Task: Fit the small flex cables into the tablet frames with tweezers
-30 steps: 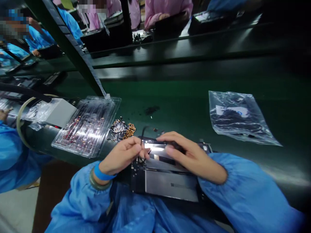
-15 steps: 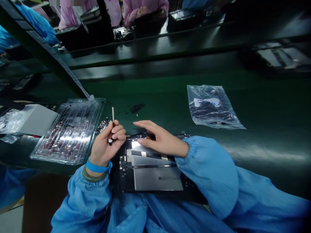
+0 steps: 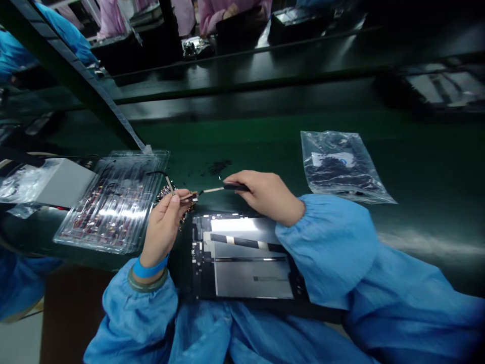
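Observation:
My left hand (image 3: pixel 164 222) pinches a small circuit board (image 3: pixel 189 197) between thumb and fingers. From the same grip rises a pale strip (image 3: pixel 170 185) ending in a thin black wire that points left. In my right hand (image 3: pixel 265 194) is a slim black-handled tool (image 3: pixel 235 186), held sideways. Its pale shaft and dark tip reach to the board's right end; whether they touch I cannot tell. Below both hands lies an opened tablet (image 3: pixel 242 268), with flat silver battery cells and a black-and-cream strip across them. Behind my left fingers sits a heap of small metallic parts (image 3: pixel 165 190), partly hidden.
Stacked clear plastic trays (image 3: pixel 113 202) of small parts stand at left, beside a white box (image 3: pixel 68 182). A clear bag of black pieces (image 3: pixel 344 164) lies at right. Small dark bits (image 3: pixel 220 167) are scattered beyond my hands. Co-workers sit across the bench.
My right hand has risen off the tablet and now holds the black-handled tool level near my left fingers. My left hand has turned, bringing the circuit board into sight. The view shifted slightly.

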Demonstrator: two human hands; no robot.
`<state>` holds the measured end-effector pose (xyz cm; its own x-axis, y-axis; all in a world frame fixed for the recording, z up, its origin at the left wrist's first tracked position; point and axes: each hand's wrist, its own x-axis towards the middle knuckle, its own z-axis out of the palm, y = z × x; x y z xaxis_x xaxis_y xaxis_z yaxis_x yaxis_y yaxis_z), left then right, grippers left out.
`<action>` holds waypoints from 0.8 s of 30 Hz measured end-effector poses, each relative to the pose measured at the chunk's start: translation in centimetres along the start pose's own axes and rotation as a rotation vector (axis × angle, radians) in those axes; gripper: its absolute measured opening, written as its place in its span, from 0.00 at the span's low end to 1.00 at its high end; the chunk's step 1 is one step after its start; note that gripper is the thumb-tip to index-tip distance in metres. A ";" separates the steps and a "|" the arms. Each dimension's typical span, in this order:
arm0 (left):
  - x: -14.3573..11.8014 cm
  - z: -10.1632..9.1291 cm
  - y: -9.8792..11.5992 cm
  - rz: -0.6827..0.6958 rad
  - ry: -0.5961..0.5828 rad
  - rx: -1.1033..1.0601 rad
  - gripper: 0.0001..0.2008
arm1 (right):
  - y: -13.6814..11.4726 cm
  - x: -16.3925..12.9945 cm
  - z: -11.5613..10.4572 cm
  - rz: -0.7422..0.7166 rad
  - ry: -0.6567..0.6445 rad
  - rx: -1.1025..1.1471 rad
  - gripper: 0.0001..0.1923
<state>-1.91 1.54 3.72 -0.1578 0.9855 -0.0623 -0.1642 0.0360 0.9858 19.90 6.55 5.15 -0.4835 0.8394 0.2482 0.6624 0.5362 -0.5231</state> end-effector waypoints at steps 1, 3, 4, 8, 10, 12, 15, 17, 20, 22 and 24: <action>0.0 0.1 -0.2 -0.014 -0.009 0.031 0.13 | 0.5 -0.1 0.0 0.040 -0.038 -0.087 0.14; -0.1 0.5 -0.7 -0.034 -0.027 0.082 0.16 | 1.0 -0.3 0.2 0.086 -0.085 -0.208 0.13; -0.1 0.7 -0.9 -0.040 -0.038 0.106 0.17 | 1.0 -0.4 0.4 0.077 -0.087 -0.229 0.13; 0.0 1.7 -1.3 -0.032 -0.126 0.231 0.21 | 0.1 -1.0 1.3 -0.113 -0.066 -0.135 0.11; 0.1 2.0 -1.3 0.000 -0.164 0.308 0.21 | -0.3 -1.1 1.4 -0.164 0.048 -0.060 0.10; 0.1 2.0 -1.3 0.015 -0.171 0.305 0.22 | -0.3 -1.2 1.3 -0.136 0.290 0.015 0.10; 0.2 2.1 -1.4 -0.013 -0.121 0.173 0.19 | 0.7 -1.3 0.9 -0.049 0.553 0.076 0.09; 0.2 2.2 -1.4 -0.030 -0.107 0.112 0.15 | 1.7 -1.5 0.8 -0.003 0.506 0.073 0.08; 0.0 2.6 -1.3 -0.031 -0.109 0.118 0.13 | 2.2 -1.9 1.1 0.027 0.264 0.068 0.08; 0.0 2.9 -1.3 -0.013 -0.091 0.156 0.13 | 1.3 -2.2 1.1 -0.012 0.145 0.124 0.09; 0.1 3.1 -1.4 0.015 -0.077 0.200 0.14 | -0.4 -2.6 0.7 -0.126 0.073 0.298 0.09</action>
<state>1.37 2.11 2.82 -0.0822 0.9957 -0.0428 0.0353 0.0458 0.9983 20.45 4.10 4.15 -0.5012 0.7782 0.3783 0.3982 0.5956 -0.6976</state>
